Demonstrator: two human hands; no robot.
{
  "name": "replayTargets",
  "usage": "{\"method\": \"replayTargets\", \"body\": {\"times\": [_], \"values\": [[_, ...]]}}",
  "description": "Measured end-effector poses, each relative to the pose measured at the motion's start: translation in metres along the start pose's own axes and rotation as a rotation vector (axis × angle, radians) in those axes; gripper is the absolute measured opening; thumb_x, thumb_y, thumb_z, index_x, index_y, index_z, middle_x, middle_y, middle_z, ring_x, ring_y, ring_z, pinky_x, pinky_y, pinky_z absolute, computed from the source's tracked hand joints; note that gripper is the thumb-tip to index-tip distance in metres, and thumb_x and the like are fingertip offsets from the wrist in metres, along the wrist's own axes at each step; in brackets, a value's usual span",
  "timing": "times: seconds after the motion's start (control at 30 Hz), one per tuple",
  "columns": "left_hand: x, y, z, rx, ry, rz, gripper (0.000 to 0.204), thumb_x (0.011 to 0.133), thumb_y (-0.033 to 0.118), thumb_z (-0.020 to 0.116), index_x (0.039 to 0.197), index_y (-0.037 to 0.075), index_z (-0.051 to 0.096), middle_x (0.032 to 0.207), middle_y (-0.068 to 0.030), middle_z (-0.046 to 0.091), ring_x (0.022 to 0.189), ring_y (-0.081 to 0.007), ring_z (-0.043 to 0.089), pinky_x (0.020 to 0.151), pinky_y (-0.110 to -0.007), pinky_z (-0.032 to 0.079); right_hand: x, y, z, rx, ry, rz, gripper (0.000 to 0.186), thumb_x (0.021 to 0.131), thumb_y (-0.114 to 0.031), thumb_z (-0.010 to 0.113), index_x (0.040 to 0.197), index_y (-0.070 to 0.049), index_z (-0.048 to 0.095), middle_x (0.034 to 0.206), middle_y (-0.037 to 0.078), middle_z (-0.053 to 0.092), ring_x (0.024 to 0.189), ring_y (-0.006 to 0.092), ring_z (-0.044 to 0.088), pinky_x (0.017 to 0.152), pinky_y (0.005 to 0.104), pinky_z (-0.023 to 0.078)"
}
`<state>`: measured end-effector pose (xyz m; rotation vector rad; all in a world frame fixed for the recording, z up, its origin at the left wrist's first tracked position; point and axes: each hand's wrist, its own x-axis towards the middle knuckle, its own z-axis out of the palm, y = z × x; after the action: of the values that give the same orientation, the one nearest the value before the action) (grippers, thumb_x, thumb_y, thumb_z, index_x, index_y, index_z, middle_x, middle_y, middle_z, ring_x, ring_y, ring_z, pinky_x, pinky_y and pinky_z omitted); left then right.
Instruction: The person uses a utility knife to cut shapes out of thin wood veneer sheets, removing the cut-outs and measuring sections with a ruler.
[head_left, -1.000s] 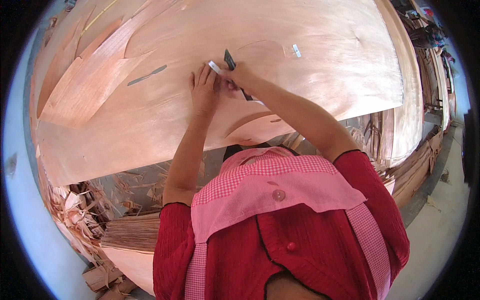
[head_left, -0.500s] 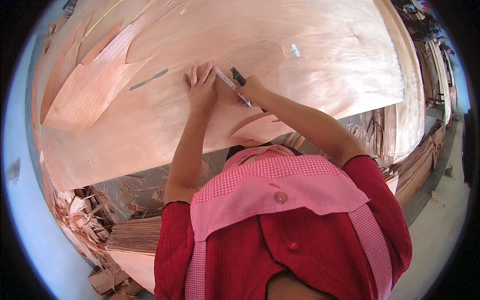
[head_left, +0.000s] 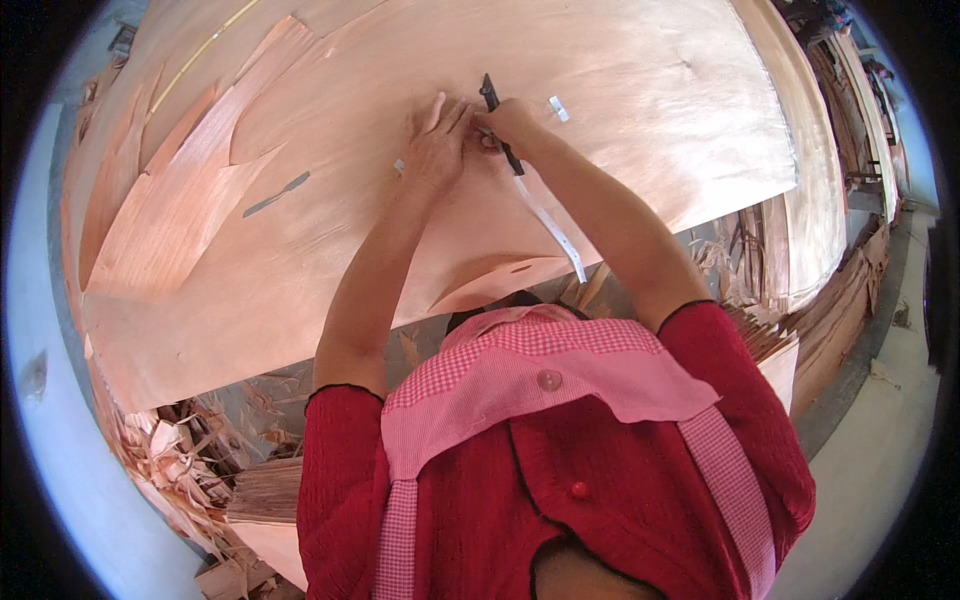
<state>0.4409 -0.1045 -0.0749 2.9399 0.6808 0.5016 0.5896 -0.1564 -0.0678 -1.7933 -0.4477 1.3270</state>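
My left hand (head_left: 440,140) lies on a large sheet of pale wood veneer (head_left: 330,240), fingers stretched out with nothing held in them. Close beside it, my right hand (head_left: 512,128) is closed around a slim black tool (head_left: 490,95), perhaps a cutter knife. From the tool's lower end a white strip of tape (head_left: 550,222) with small marks trails toward my body, past the sheet's near edge. A small white piece (head_left: 399,165) sits beside my left wrist. Another short piece of tape (head_left: 558,108) is on the veneer right of my right hand. My right fingertips are partly hidden.
Torn veneer pieces (head_left: 170,215) lie at the left, near a long yellow strip (head_left: 195,62). A narrow grey shape (head_left: 277,195) is either a flat tool or a gap. Scraps (head_left: 170,450) heap below left; stacked veneer (head_left: 265,490) stands near my body.
My right hand has moved up and left, close to my left hand. The tape strip, stretched between my hands before, now trails toward my body. The small white piece shows by my left wrist.
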Motion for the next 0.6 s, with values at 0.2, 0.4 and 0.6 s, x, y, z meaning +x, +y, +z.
{"method": "replayTargets", "body": {"times": [0.2,0.4,0.6], "values": [[-0.004,0.005,0.02,-0.285,0.094,-0.217,0.047,0.085,0.02,0.048,0.13,0.012,0.04,0.139,-0.0073,0.033,0.128,-0.0236,0.031,0.104,-0.051,0.017,-0.024,-0.006,-0.01,0.153,-0.099,0.074,0.011,0.084,-0.012,0.06,0.085,0.0,0.06,0.068,0.007,0.057,0.052,0.013,0.053,0.044,0.0277,0.044],[0.004,-0.007,0.025,-0.007,0.053,-0.32,0.044,0.086,0.022,0.049,0.125,0.004,0.044,0.136,-0.0111,0.037,0.128,-0.0283,0.03,0.105,-0.052,0.015,-0.034,-0.011,-0.006,0.231,-0.074,-0.074,0.01,0.081,-0.01,0.062,0.082,0.0,0.06,0.062,0.006,0.056,0.048,0.0131,0.051,0.041,0.0271,0.042],[0.01,-0.009,0.027,-0.22,0.155,-0.247,0.04,0.084,0.017,0.048,0.122,0.004,0.048,0.131,-0.0086,0.044,0.125,-0.028,0.036,0.101,-0.049,0.027,-0.014,-0.002,-0.007,0.124,0.027,0.055,0.011,0.082,-0.009,0.061,0.076,-0.001,0.059,0.062,0.006,0.056,0.044,0.0114,0.047,0.039,0.025,0.039]]}}
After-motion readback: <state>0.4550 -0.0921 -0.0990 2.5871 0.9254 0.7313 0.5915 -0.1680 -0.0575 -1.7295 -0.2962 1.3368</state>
